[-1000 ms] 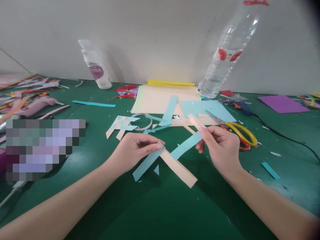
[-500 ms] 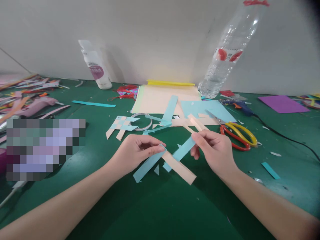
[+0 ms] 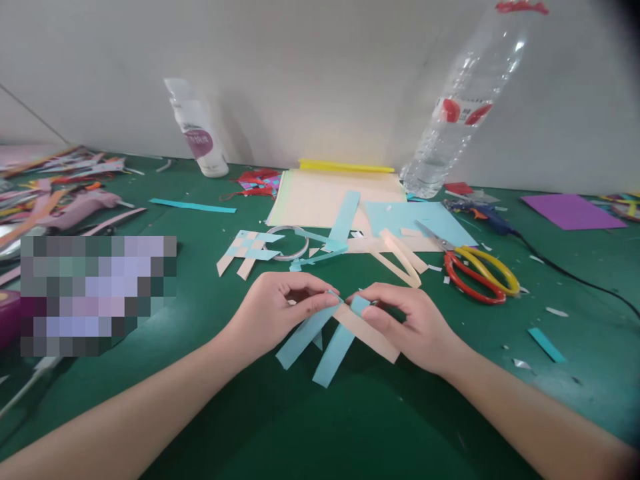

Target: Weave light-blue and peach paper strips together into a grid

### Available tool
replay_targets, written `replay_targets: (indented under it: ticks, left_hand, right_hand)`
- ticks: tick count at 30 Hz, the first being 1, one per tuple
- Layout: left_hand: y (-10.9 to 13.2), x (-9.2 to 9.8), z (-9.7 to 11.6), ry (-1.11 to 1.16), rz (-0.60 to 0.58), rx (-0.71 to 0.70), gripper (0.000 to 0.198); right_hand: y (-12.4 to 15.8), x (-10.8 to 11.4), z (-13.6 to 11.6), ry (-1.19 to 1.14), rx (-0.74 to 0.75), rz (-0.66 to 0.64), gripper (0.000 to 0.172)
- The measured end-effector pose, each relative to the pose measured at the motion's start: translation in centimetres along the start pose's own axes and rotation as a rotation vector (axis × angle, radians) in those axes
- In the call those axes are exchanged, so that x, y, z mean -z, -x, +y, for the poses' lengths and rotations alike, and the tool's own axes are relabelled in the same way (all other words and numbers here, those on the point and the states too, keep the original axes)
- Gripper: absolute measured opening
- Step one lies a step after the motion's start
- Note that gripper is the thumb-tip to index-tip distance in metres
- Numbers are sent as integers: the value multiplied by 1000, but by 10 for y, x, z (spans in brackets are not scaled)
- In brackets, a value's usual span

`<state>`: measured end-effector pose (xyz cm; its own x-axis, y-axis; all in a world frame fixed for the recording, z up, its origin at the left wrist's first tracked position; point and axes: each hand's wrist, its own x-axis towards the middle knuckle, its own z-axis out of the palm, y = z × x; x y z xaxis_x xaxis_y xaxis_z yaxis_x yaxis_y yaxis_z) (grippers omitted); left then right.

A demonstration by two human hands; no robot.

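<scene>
My left hand point(image 3: 275, 310) pinches a light blue paper strip point(image 3: 305, 337) near its upper end, where it meets a cream paper strip point(image 3: 369, 333). Close beside it, the fingers of my right hand point(image 3: 413, 327) are closed on the top of a second blue paper strip point(image 3: 333, 357). That strip passes behind the cream one, and its lower end sticks out toward me. Just beyond my left hand lies a small woven fish shape point(image 3: 246, 245) of blue and cream strips. How the strips cross between my fingertips is partly hidden.
Scissors point(image 3: 475, 273) with red and yellow handles lie at right, near a blue glue gun point(image 3: 493, 219). Behind are a tape roll point(image 3: 306, 248), paper sheets point(image 3: 310, 200), a white bottle point(image 3: 197, 137) and a clear bottle point(image 3: 465, 113). Paper scraps cover the left.
My right hand has moved left, close to my left hand, bringing the second blue strip with it. That strip's lower end now reaches farther toward me. The whole view has shifted slightly.
</scene>
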<state>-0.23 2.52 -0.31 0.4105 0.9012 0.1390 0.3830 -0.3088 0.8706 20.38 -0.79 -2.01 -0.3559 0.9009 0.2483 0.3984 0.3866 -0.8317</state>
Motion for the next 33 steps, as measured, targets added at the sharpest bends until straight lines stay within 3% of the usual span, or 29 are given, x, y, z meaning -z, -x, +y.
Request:
replay_targets:
  ticks: [3,7,12,27,30,33]
  left_hand:
    - [-1,2,0,-18,78,11,11]
    - [-2,4,-3,25,266,94,19]
    - [-2,4,-6,158,393,147,21]
    - [2,2,-2,147,224,100,23]
    - [2,2,-1,204,190,72,19]
    - [3,0,0,323,80,55,16]
  right_hand:
    - [-1,2,3,-53,-47,16,29]
    - [-4,2,8,-211,-174,36,34]
    - [-5,0,11,-363,-220,30,30]
    - [3,-2,1,-187,-45,335,15]
    - [6,-4,0,-139,-7,421,13]
    - [9,-6,-2,-104,48,511,10]
